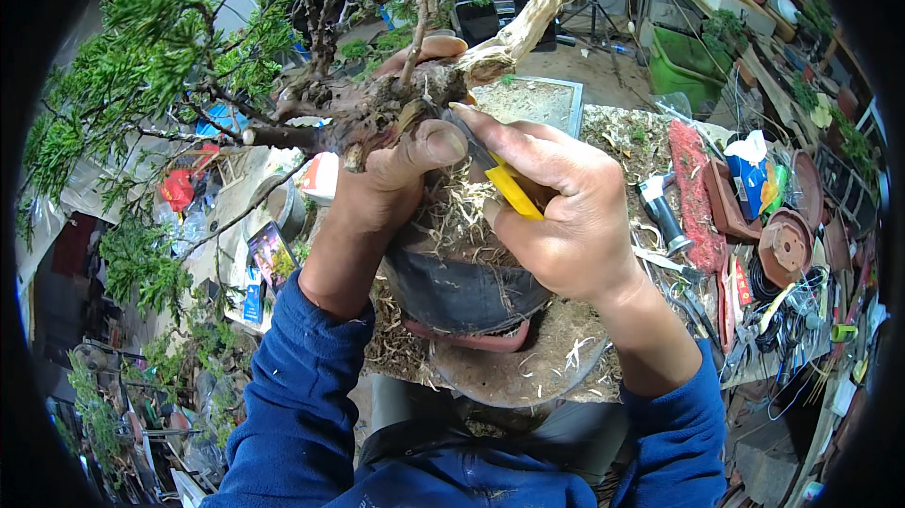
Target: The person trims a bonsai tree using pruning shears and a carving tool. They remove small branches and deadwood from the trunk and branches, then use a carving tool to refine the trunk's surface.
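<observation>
A juniper bonsai [363, 117] with a gnarled brown trunk and green foliage leans across the upper left. From its trunk rises a pale, stripped branch [530, 25]. My left hand [401, 161] is closed around the trunk, its thumb in front and some fingers hidden behind the wood. In my right hand [577, 225] is a knife [514, 189] with a yellow handle. Its dark blade points up and left, against or very near the bark beside my left thumb. Below both hands stands a black pot [462, 286], with pale wood shavings [462, 211] over its soil.
The pot stands on a round, dirt-covered turntable [528, 371]. Tools and cables [782, 319] crowd the right side, near a brown clay pot [785, 246] and a black flashlight [665, 216]. A phone [271, 255] lies left of my left forearm. Branches hang over the left side.
</observation>
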Tool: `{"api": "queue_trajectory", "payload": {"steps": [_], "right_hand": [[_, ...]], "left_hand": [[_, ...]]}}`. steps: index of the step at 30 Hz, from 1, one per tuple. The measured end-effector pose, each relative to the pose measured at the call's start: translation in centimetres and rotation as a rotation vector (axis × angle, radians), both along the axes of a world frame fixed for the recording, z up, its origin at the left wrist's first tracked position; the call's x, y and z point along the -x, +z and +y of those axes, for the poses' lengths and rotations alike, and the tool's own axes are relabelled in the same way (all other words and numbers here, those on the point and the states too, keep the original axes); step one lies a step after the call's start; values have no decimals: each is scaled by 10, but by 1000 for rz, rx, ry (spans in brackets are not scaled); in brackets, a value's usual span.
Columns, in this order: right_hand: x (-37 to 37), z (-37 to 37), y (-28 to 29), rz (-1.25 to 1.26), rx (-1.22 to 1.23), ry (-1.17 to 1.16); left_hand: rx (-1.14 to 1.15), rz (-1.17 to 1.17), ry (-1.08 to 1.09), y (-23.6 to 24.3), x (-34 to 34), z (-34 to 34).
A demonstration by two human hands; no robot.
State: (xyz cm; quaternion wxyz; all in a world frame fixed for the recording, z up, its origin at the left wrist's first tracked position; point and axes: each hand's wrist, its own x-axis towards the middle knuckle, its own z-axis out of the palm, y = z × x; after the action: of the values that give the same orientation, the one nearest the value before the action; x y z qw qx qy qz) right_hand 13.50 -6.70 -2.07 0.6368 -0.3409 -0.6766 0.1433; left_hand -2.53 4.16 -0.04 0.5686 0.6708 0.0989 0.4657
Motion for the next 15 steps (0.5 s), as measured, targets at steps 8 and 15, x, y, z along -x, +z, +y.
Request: {"api": "queue_trajectory", "payload": {"steps": [8, 15], "right_hand": [[6, -14, -7, 210, 285, 85], [14, -17, -7, 427, 299, 117]], "left_hand": [[-31, 30, 66, -1, -4, 3], [-21, 54, 79, 5, -10, -2]]}}
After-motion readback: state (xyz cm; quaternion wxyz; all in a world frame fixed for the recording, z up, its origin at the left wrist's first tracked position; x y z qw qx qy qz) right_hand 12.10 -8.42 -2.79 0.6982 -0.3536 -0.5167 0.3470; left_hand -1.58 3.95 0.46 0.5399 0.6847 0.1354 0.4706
